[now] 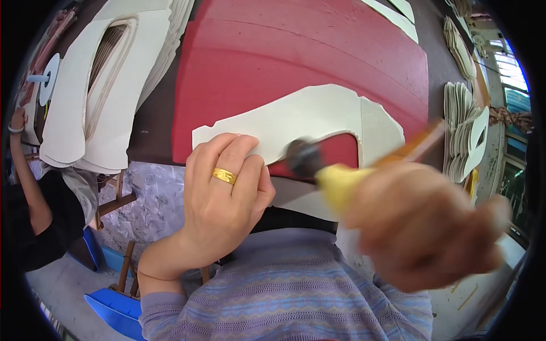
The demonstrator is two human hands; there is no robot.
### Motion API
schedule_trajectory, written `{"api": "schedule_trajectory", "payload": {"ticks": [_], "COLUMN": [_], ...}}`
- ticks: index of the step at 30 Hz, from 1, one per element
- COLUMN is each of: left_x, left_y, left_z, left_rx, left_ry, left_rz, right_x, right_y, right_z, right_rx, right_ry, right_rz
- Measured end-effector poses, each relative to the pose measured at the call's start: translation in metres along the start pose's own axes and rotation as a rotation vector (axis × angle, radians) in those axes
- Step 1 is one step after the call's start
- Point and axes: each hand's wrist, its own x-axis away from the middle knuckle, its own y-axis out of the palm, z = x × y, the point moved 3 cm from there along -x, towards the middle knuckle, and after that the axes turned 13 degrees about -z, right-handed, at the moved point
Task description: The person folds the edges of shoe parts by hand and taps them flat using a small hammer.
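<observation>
A white sheet-material piece (315, 111), shaped like a shoe upper with a curved, edged cut-out, lies on a red work mat (256, 68). My left hand (226, 183), wearing a gold ring, has its curled fingers at the piece's near left edge; the thumb is tucked beside them. Motion blurs my right hand (426, 226), which is closed around a hammer-like tool (341, 183) with a yellow section. Its dark rounded end (303, 157) is over the cut-out. An orange-brown bar (409, 145) shows behind this hand; whether it belongs to the tool cannot be told.
Layered white pieces (149, 38) overlap at the left, near a white spool (51, 79). More stacks (460, 128) stand at the right edge of the dark table (151, 128). Another person's arm (30, 183) is at far left. Below are wooden legs (117, 204) and a blue container (115, 313).
</observation>
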Motion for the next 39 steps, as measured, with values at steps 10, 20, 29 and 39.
{"api": "schedule_trajectory", "payload": {"ticks": [10,20,29,39], "left_x": [-0.013,-0.004,0.010,0.011], "left_y": [0.020,0.011,-0.004,-0.014], "left_z": [0.010,0.006,0.001,-0.009], "left_rx": [0.014,0.013,0.061,0.080], "left_ry": [0.044,0.015,-0.025,0.041], "left_rz": [0.086,0.073,-0.001,-0.030], "right_x": [0.013,0.002,-0.002,0.000], "right_y": [-0.026,-0.013,0.007,0.018], "right_z": [0.000,0.034,0.027,0.025], "right_rx": [-0.227,-0.087,-0.111,-0.115], "right_ry": [-0.108,0.146,0.079,0.042], "right_rz": [0.232,0.028,-0.096,-0.094]}}
